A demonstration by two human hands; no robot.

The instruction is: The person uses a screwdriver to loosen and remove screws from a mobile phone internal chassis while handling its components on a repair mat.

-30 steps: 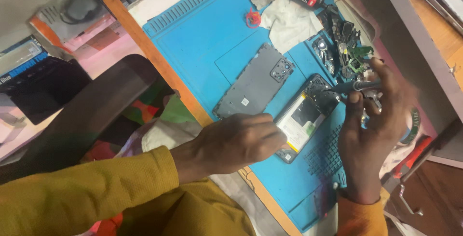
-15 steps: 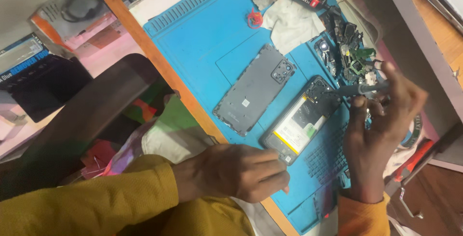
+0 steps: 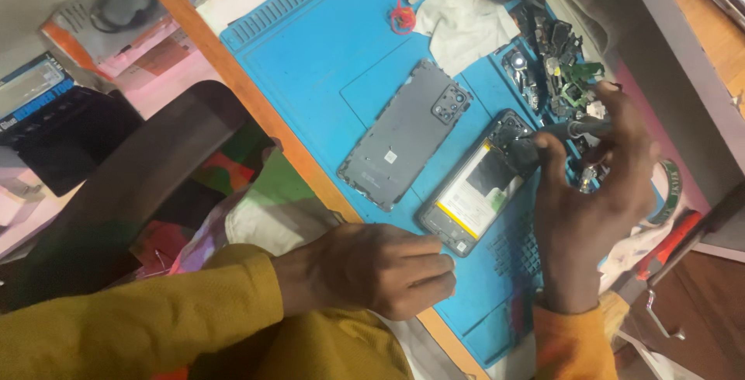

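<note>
Since the earlier frames, the left hand [image 3: 372, 270] has slid off the opened phone [image 3: 483, 184] and down to the near edge of the blue repair mat [image 3: 310, 62], where it now rests curled in a loose fist, holding nothing that can be seen. The right hand [image 3: 594, 194] has shifted only a little; its fingers are pinched around a thin dark driver-like tool [image 3: 563, 129], whose tip points toward the phone's upper end, near the camera area.

That phone lies back-up and uncovered near the mat's right side, its yellow-edged battery [image 3: 475, 190] exposed. Its grey back cover [image 3: 407, 133] lies just beside it to the left, inner face up, apart from it. Loose boards and small parts [image 3: 563, 62] are heaped at the mat's far right corner, with a white cloth [image 3: 466, 27] near the far edge.

Judging from this, the work is at the stage of loosening or lifting something at the phone's top end. With the left hand off the phone, nothing steadies it, so the next move calls for a light, well-aimed touch of the tool tip, or a bracing hand on the frame. Whether the tip touches the phone cannot be told.
</note>
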